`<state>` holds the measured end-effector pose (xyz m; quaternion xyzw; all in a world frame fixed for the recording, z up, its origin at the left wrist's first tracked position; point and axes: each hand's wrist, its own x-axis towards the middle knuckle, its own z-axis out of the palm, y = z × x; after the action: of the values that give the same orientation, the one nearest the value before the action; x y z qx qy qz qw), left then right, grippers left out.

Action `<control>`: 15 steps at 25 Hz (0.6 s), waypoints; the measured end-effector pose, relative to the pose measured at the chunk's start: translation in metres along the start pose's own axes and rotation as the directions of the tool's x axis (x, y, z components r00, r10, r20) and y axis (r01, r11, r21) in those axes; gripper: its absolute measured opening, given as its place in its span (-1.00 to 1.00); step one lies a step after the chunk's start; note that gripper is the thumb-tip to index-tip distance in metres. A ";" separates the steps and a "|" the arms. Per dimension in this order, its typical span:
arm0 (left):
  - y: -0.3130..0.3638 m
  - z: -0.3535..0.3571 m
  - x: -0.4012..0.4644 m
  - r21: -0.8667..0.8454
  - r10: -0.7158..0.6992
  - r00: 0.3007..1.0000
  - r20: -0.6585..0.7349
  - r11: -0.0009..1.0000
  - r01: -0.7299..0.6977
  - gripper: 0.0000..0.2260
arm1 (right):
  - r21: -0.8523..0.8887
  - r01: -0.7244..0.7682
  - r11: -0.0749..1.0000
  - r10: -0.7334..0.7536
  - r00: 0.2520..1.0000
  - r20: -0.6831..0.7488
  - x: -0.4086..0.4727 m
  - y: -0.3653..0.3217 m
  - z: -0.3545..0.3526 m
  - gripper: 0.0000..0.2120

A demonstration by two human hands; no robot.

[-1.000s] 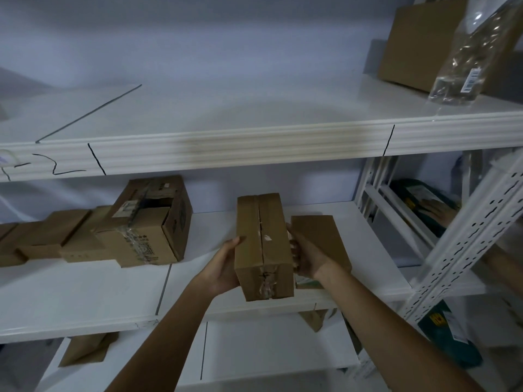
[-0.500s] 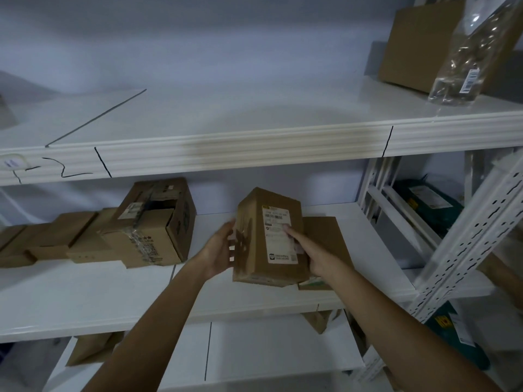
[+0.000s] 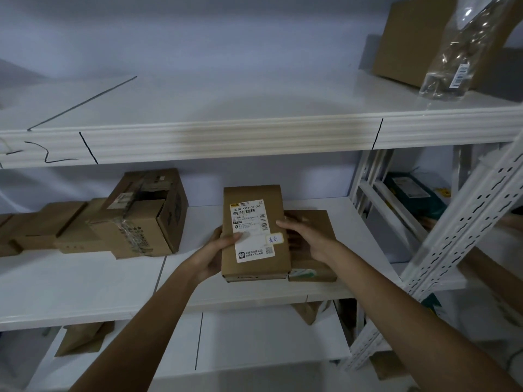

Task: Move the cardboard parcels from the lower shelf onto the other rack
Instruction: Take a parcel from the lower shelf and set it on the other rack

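Note:
A flat cardboard parcel (image 3: 254, 267) with a white shipping label facing up lies on or just above the middle shelf (image 3: 85, 292), held from both sides. My left hand (image 3: 215, 256) grips its left edge, thumb on the label. My right hand (image 3: 305, 239) holds its right edge, fingers over the label's corner. A second flat parcel (image 3: 314, 222) lies on the shelf touching its right side. A larger taped box (image 3: 141, 216) and several low parcels (image 3: 42, 224) sit further left on the same shelf.
The lower shelf (image 3: 254, 340) holds brown parcels at left (image 3: 82, 338) and right (image 3: 310, 309). The top shelf carries a big box (image 3: 410, 38) and a clear bag (image 3: 464, 46). A white perforated upright (image 3: 464, 236) slants at right; another person's arm (image 3: 481, 267) reaches behind it.
The parcel was turned over from its taped seam side to label-up and lowered toward the middle shelf beside the flat parcel. Both hands stayed on it.

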<state>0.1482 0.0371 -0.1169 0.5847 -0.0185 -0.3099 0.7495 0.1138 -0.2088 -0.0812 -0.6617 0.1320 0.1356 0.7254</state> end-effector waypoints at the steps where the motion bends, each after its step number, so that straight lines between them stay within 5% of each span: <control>1: -0.002 -0.001 0.000 0.009 0.004 1.000 0.010 1.000 -0.004 0.01 | 0.005 0.000 1.000 0.000 1.000 0.002 -0.001 0.001 -0.001 -0.60; 9: -0.002 0.002 0.000 0.014 0.037 0.999 0.009 0.999 -0.037 0.09 | 0.068 0.038 0.997 -0.039 0.999 0.003 0.001 0.010 -0.007 -0.45; 15: -0.004 0.004 0.001 0.003 0.045 0.999 -0.013 0.999 -0.045 -0.17 | 0.058 0.043 0.997 -0.043 0.999 -0.004 0.000 0.012 -0.007 -0.40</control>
<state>0.1457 0.0327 -0.1196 0.5874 -0.0269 -0.2891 0.7554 0.1094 -0.2147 -0.0927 -0.6434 0.1225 0.1153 0.7469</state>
